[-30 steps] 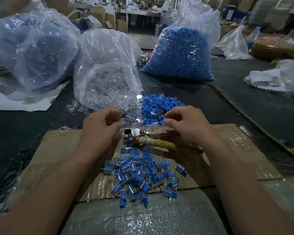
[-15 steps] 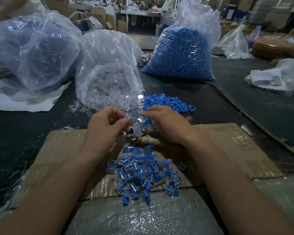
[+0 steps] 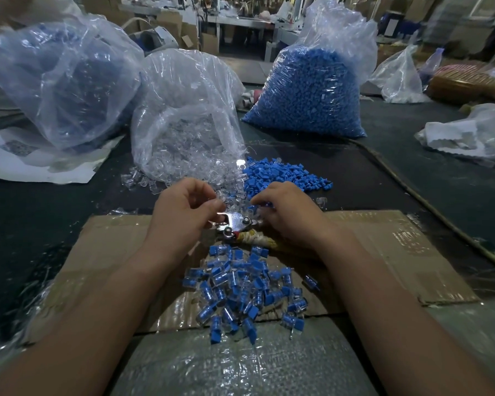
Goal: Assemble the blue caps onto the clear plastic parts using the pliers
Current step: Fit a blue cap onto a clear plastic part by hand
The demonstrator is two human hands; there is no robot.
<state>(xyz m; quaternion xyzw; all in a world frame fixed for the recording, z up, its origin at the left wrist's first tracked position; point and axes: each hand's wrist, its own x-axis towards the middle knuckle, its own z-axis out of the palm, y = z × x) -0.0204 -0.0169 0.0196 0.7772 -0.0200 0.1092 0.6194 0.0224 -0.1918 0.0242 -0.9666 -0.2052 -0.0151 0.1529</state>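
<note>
My left hand (image 3: 183,215) has its fingers curled and pinches a small clear plastic part (image 3: 221,196) just above the pliers. My right hand (image 3: 290,215) is close beside it, fingertips curled round what looks like a blue cap (image 3: 252,206), mostly hidden by the fingers. The pliers (image 3: 236,224) lie on the cardboard between both hands, metal head to the left and cloth-wrapped handle under my right hand. Loose blue caps (image 3: 277,175) lie just beyond my hands. Spilled clear parts (image 3: 143,180) lie by an open bag. Several capped pieces (image 3: 240,287) are piled in front of me.
An open bag of clear parts (image 3: 183,130) stands behind my left hand, a full bag of blue caps (image 3: 312,90) behind my right. A big bag (image 3: 55,81) sits far left. Flattened cardboard (image 3: 112,252) and bubble wrap (image 3: 240,364) cover the dark table.
My right hand has moved left from the loose blue caps to meet my left hand over the pliers' head. My left hand has stayed almost in place.
</note>
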